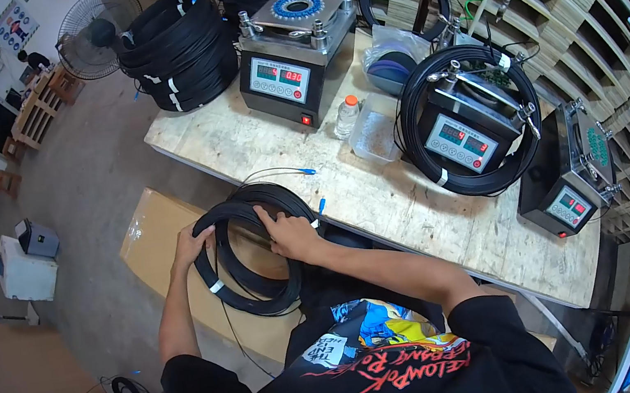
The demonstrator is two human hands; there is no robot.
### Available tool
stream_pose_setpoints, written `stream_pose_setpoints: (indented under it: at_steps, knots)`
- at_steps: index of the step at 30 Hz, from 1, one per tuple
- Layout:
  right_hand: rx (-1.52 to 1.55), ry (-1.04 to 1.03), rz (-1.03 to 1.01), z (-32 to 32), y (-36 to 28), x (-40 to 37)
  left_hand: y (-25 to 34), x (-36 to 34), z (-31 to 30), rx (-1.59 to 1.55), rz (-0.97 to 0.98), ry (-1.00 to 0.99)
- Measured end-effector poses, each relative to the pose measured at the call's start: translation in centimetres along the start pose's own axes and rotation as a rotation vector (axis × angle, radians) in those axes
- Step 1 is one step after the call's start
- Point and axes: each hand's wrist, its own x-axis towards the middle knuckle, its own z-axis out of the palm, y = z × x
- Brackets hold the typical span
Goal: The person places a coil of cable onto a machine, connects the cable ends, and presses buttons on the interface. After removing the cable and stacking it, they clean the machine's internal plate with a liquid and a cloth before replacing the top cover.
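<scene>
A coil of black cable (213, 270), bound with white tape, is held upright between my hands over a cardboard sheet. My left hand (191, 244) is closed around its upper left side. On the upper right, my right hand (290, 234) grips the coil, index finger laid along the cable and the other fingers curled. A second black coil (281, 193) sits right behind it, partly hidden. Cable ends with blue connectors (309, 171) stick out near the table edge. One loose strand hangs down from the held coil.
On the wooden table (239, 138) stand several black machines with red displays (280, 79), a bottle with an orange cap (348, 118) and a plastic tub (374, 139). A large coil (533, 118) leans around one machine. Stacked coils (179, 57) and a fan (100, 32) are at the back left.
</scene>
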Motion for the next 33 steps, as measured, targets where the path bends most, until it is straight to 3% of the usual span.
stream_pose_setpoints:
  at_steps: [3, 6, 8, 9, 10, 12, 14, 16, 18, 20, 21, 23, 26, 33]
  knots:
    - [0.078, -0.003, 0.025, -2.4, 0.6, -0.4, 4.4, -0.5, 0.3, 0.122, -0.069, -0.020]
    - [0.206, 0.009, 0.049, -5.5, 0.9, -1.6, 5.8, 0.0, 1.8, 0.219, 0.095, 0.042]
    - [0.149, 0.088, 0.050, -6.3, 1.3, -2.0, 6.0, 1.1, 2.5, 0.541, 0.553, 0.227]
    - [0.188, 0.081, 0.055, -6.4, 1.7, -2.0, 5.8, 1.0, 2.7, 0.428, 0.424, 0.149]
    - [0.188, 0.084, 0.056, -6.0, 2.3, -2.1, 5.6, 0.8, 3.2, 0.429, 0.428, 0.148]
    - [0.087, 0.167, 0.050, -4.9, 3.2, -2.1, 4.8, 0.2, 3.8, 0.089, 0.090, 0.034]
    - [0.127, 0.166, 0.074, -5.0, 3.2, -1.8, 2.8, 0.2, 3.6, 0.116, 0.172, 0.043]
    - [0.294, 0.000, 0.165, -4.4, 4.0, -1.5, 3.0, -1.3, 3.6, -0.402, -0.021, 0.030]
    - [0.336, 0.002, 0.204, -4.0, 4.9, -1.3, -1.8, -1.5, 1.6, -0.337, -0.190, -0.307]
    - [0.377, -0.001, 0.238, -3.2, 5.5, -1.0, -4.7, -2.8, 2.7, -0.396, -0.289, -0.229]
    - [0.304, -0.012, 0.247, -2.6, 5.7, -0.7, -4.0, -2.8, 3.0, -0.398, -0.281, -0.226]
    - [0.243, -0.020, 0.246, -2.2, 5.8, -0.3, -2.4, -4.0, 4.4, -0.448, -0.349, -0.041]
    - [0.274, 0.006, 0.201, -2.1, 6.1, -0.1, -3.3, -4.3, 5.7, -0.437, -0.261, 0.157]
    - [0.473, 0.070, 0.100, -6.0, 3.8, 1.5, 5.4, -7.4, 0.6, -0.296, -0.167, 0.306]
